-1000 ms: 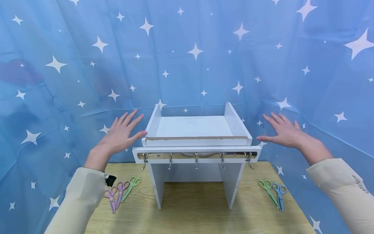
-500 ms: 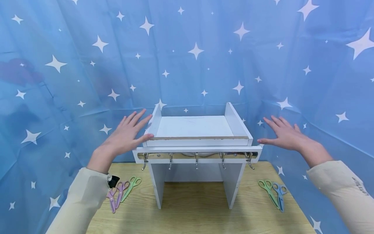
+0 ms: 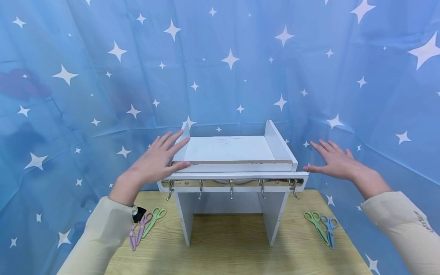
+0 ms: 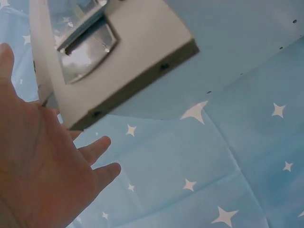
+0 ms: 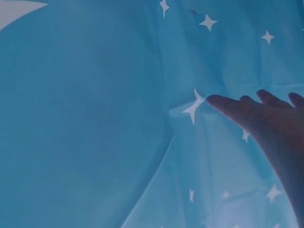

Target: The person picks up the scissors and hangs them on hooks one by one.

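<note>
A white wooden shelf (image 3: 233, 167) stands in the middle of the table, with a tray-like top and a front rail (image 3: 213, 188) bearing several metal hooks. My left hand (image 3: 154, 162), fingers spread, overlaps the shelf's left side panel in the head view. In the left wrist view this hand (image 4: 42, 156) lies beside the end of the hook rail (image 4: 128, 61), palm showing and nothing held. Off to the right of the shelf, my right hand (image 3: 335, 160) hovers with spread fingers, apart from it. The right wrist view shows that hand (image 5: 270, 118) against blue cloth.
On the wooden table (image 3: 227, 256), green scissors (image 3: 154, 222) and purple scissors (image 3: 142, 227) lie left of the shelf, partly behind the left sleeve. Another green pair of scissors (image 3: 317, 226) and blue scissors (image 3: 330, 231) lie at right. A star-patterned blue curtain (image 3: 220, 88) surrounds the table.
My left hand has moved right, from beside the shelf to overlapping its left panel. The right hand has dipped slightly. The shelf and scissors stay where they were.
</note>
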`<state>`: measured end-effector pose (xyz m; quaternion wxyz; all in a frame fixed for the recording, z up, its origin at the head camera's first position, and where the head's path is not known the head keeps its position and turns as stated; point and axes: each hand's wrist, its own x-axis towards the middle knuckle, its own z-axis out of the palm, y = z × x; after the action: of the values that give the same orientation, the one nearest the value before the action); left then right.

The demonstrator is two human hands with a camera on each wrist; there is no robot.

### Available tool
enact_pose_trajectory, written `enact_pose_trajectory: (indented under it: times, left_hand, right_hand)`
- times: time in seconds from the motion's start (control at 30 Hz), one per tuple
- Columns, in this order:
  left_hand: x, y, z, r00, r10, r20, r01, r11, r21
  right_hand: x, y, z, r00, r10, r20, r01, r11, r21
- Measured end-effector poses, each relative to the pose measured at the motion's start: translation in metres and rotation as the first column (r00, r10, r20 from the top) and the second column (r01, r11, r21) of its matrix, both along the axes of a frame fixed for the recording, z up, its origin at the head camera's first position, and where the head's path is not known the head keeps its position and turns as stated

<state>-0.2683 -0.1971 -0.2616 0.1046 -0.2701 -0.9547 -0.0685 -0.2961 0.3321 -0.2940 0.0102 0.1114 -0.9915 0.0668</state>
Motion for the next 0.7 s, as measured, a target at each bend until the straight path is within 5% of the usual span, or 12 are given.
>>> enact_pose_trajectory:
  times: [0.7]
  left_hand:
    - [0.005,0.024,-0.006,0.997,-0.070,-0.008,0.070,0.997,-0.016]
  right_hand:
    - [0.000,0.008,-0.023,0.999,0.031,0.006,-0.031,0.999,-0.006]
